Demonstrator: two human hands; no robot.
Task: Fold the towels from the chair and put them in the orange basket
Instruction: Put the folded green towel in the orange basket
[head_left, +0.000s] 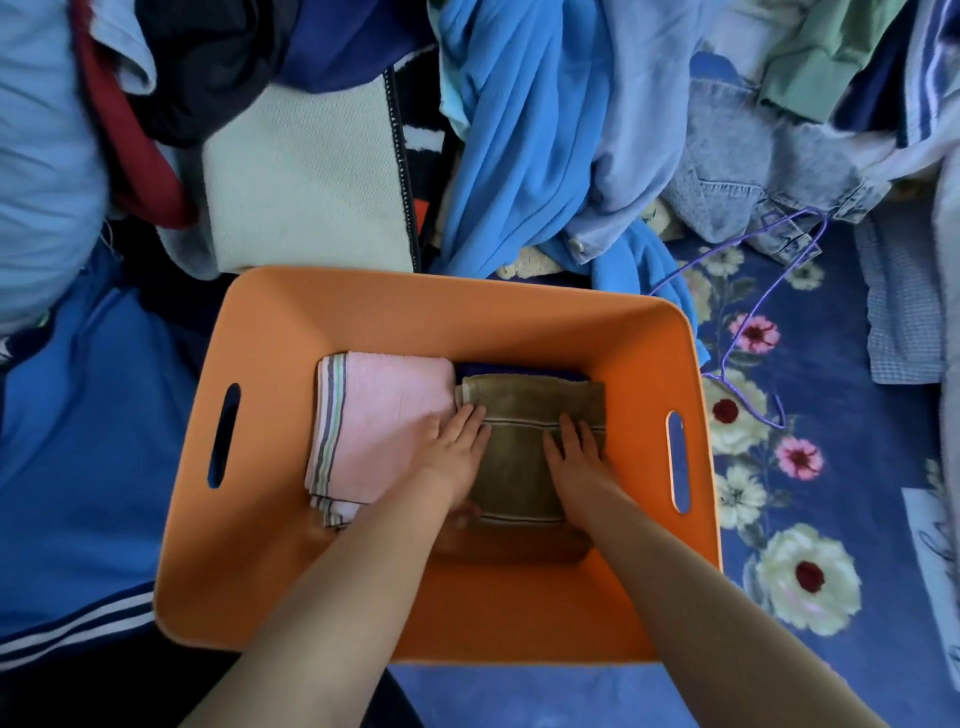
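Observation:
The orange basket (291, 525) stands in the middle of the head view, with handle slots in its left and right walls. Inside, a folded pink towel (384, 415) with striped edges lies on the left. A folded brown towel (519, 467) with a pale stripe lies on the right, over a dark blue cloth (514, 369) that peeks out behind it. My left hand (457, 447) lies flat on the brown towel's left edge, fingers together. My right hand (576, 452) presses flat on its right part. Neither hand grips anything.
A heap of clothes fills the far side: a bright blue garment (524, 135), a cream knit cloth (306, 176), denim (743, 161) and a red piece (140, 156). A purple wire hanger (753, 312) lies right of the basket on a blue floral sheet (810, 519).

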